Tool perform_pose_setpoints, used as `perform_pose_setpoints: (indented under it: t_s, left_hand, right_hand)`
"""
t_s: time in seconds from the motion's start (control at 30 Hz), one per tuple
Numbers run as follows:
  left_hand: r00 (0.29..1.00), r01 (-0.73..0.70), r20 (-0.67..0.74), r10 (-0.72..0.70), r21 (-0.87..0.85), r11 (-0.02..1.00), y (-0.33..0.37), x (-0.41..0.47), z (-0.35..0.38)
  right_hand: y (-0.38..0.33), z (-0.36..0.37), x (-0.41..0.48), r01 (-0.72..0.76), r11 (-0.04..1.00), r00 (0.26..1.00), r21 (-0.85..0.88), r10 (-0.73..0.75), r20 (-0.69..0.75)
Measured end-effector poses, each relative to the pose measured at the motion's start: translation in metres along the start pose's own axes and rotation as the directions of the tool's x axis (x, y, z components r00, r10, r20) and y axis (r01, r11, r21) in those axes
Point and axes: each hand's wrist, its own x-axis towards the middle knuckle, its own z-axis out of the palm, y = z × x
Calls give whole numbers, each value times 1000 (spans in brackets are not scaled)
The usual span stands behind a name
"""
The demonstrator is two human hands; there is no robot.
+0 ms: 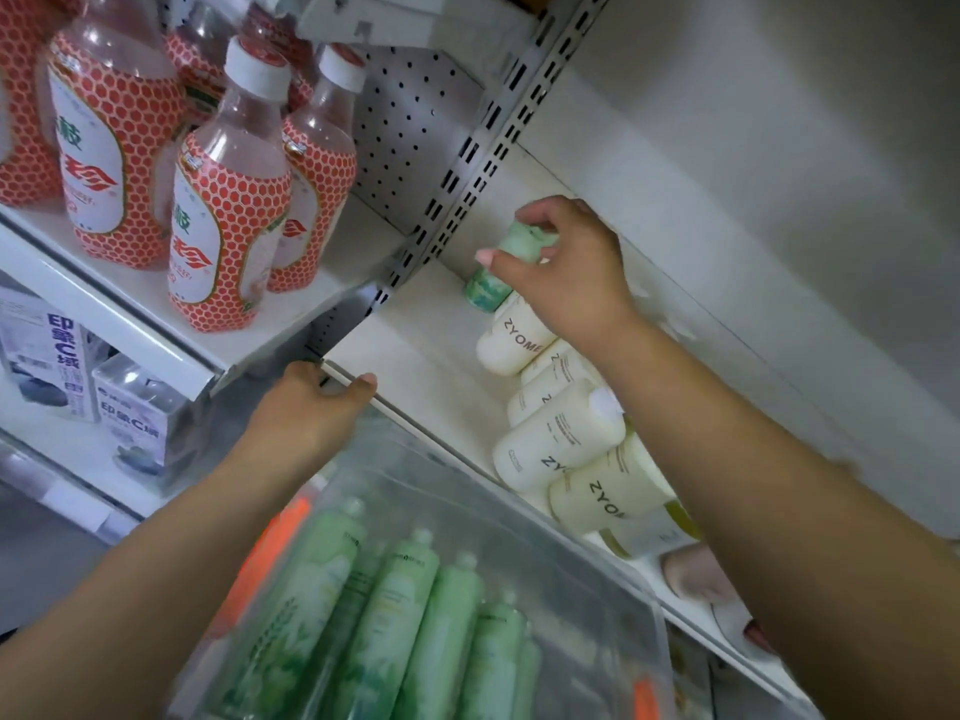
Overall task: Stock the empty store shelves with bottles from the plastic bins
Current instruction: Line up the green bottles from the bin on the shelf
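A matt white painted-metal shelf (415, 350) carries smooth, cream plastic bottles (558, 441) with a dull satin finish. A pale green plastic bottle (491, 285) beside them looks equally soft-sheened. Below, a clear plastic bin (597, 579), glossy and slightly hazy, holds more green bottles (395, 610). The perforated metal back panel (410, 127) and slotted upright (483, 153) are flat white. Transparent glossy drink bottles (228, 200) wear shiny printed film labels under white ribbed plastic caps (258, 70).
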Motion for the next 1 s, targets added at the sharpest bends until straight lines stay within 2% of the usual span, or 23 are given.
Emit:
perform_pose_setpoints:
  t_s: [0.13,0.3,0.4,0.53,0.63,0.77,1.0]
  left_hand:
    - [997,-29,74,26,45,999,-7,-6,-13]
    - [971,-28,239,31,-17,999,-15,-14,-20]
    - [957,-68,285,47,62,996,-22,-18,-17]
    - [933,-105,357,54,125,987,-29,-12,-21]
    - [927,-113,371,63,114,987,-29,-11,-21]
    - [923,-108,379,58,113,988,-30,-10,-22]
    - [917,-91,398,38,115,989,-34,-2,-25]
  right_hand:
    - [-23,11,-82,-104,966,993,236,88,79]
    - [-14,63,-175,-291,911,935,293,205,289]
    - [-1,98,-205,-494,829,832,263,363,419]
    - [8,131,-223,-737,658,616,156,559,555]
    - [11,148,-220,-784,611,566,113,627,536]
    - [1,164,-216,-855,488,476,176,606,637]
    - [-4,175,-220,-894,377,442,242,652,616]
